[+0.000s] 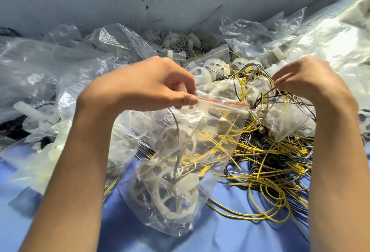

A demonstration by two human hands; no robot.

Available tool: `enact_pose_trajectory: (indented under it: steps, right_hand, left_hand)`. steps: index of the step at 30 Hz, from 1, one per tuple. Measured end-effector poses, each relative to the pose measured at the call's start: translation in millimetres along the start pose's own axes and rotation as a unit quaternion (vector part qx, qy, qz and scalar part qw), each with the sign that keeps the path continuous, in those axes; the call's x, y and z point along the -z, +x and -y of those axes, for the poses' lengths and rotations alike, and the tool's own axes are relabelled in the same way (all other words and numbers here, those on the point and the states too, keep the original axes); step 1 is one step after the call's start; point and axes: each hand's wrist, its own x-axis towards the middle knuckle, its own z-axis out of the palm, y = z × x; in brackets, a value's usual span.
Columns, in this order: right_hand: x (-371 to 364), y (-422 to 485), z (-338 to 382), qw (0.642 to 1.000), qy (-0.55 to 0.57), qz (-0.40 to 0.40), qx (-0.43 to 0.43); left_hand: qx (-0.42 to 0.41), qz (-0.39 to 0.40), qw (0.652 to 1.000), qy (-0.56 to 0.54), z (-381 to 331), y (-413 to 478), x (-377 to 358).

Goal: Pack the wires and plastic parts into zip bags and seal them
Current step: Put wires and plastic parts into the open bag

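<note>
Left hand fingers are pinching zip bag corner | right hand, blurred, is hovering over wires right of them; hold unclear | advisable: keeping the bag mouth taut for loading

Right hand, right of the clear zip bag with a red seal strip, is motion-blurred; whether anything is pinched cannot be told. Left forearm and right forearm are cut off at the bottom edge. White plastic sack, upper right of the bag, is overexposed and cropped by the right edge. Crumpled clear bags, left of the bag, are cropped by the left edge.
</note>
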Motion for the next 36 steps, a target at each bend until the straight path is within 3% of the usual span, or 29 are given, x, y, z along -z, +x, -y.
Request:
enact_pose_trajectory:
  steps: [4, 12, 15, 20, 29, 31, 36]
  right_hand:
    - [5.9, -0.9, 6.6, 0.986, 0.078, -0.129, 0.071]
    - [16.1, -12.0, 28.3, 0.952, 0.174, -0.168, 0.187]
    - [16.4, -19.8, 41.8, 0.919, 0.274, -0.141, 0.245]
    - [8.5, -33.1, 61.6, 0.853, 0.407, -0.024, 0.326]
    - [2.3, -37.2, 73.2, 0.781, 0.49, 0.049, 0.385]
    - [4.5, -38.6, 72.3, 0.793, 0.475, 0.051, 0.378]
    - [8.8, -36.3, 67.9, 0.937, 0.243, -0.017, 0.251]
  left_hand:
    - [0.001, 0.005, 1.0, -0.018, -2.4, 1.5, -2.8]
    - [0.006, -0.032, 0.999, -0.004, -12.8, 7.0, -9.9]
    - [0.015, -0.089, 0.996, 0.012, -16.6, 14.6, -15.9]
    - [0.025, -0.182, 0.983, -0.019, -18.0, 22.1, -21.7]
    - [0.009, -0.185, 0.98, -0.072, -15.8, 19.1, -20.0]
    - [0.008, -0.197, 0.978, -0.073, -15.7, 19.9, -20.2]
    - [0.035, -0.266, 0.961, -0.07, -11.2, 22.4, -21.4]
